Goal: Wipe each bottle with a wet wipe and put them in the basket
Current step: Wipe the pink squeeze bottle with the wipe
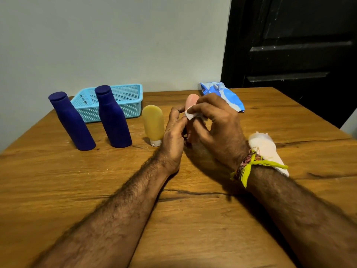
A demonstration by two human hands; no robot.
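1. The right hand pinches a small white wet wipe between thumb and fingers and presses it against the side of a pink bottle.
2. The left hand curls its fingers round the lower part of the same pink bottle and holds it upright, just above the wooden table; only the bottle's rounded top shows above the two hands.
3. A band of red and yellow threads is tied round the right wrist.
4. Just left of the pink bottle a yellow bottle stands on its clear cap.
5. Further left of the pink bottle two dark blue bottles stand on the table: the nearer blue bottle beside the yellow one, the far-left blue bottle beyond it.
6. Behind the two blue bottles, left of and beyond the pink bottle, sits a light blue basket against the wall; no bottle shows inside it.
7. Behind and right of the pink bottle lies a blue and white wipes packet.
8. Right of the pink bottle, partly hidden by the right wrist, lies a crumpled white wipe.
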